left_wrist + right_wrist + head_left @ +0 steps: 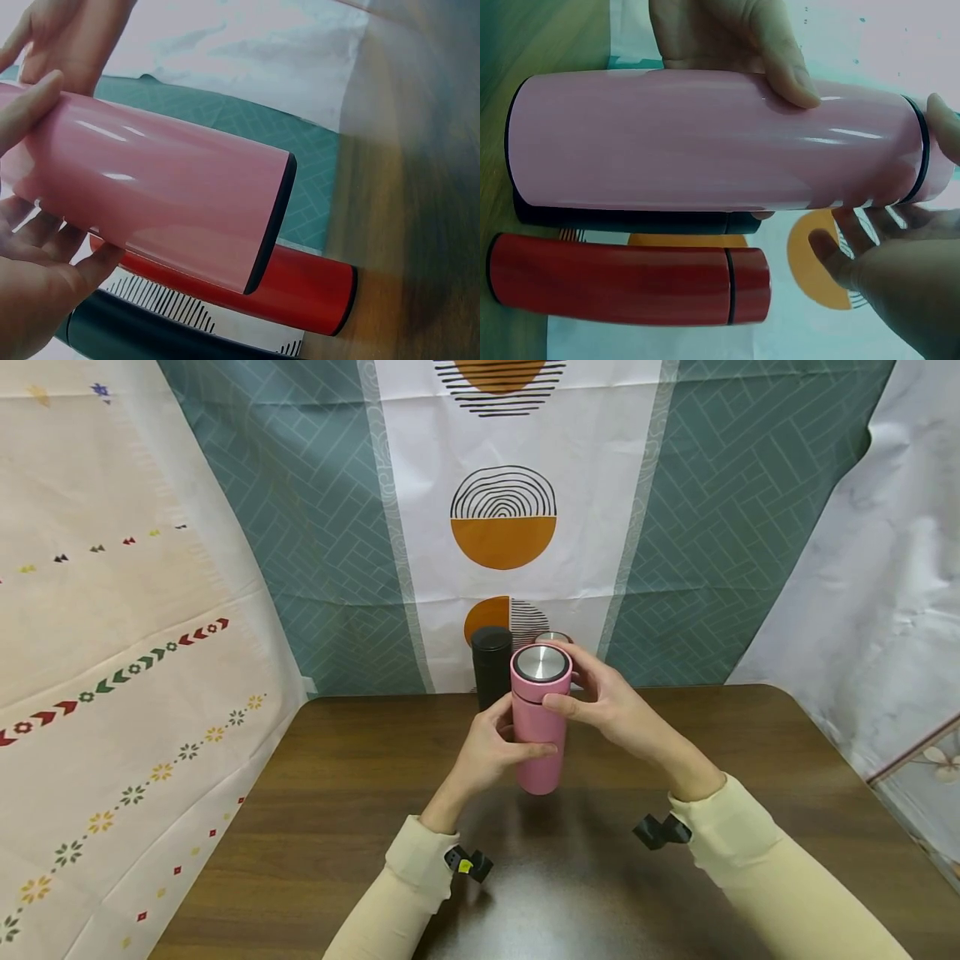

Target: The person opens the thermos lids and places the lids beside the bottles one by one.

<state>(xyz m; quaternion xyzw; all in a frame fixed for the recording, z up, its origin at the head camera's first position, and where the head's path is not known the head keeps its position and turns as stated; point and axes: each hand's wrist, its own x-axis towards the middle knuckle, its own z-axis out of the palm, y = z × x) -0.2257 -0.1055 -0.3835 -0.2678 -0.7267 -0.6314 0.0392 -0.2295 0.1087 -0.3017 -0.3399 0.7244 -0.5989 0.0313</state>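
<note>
Right hand [617,714] grips the cap [542,663], left hand [482,750] the pink flask [538,727], aloft; watching remotely, I judge a loosened hold could drop it against the black flask [491,670].

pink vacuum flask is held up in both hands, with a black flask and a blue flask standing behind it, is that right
Not quite: the other flask behind it is a red flask, not blue, as the right wrist view shows. The left hand and right hand do hold the pink vacuum flask, and the black flask stands behind it.
</note>
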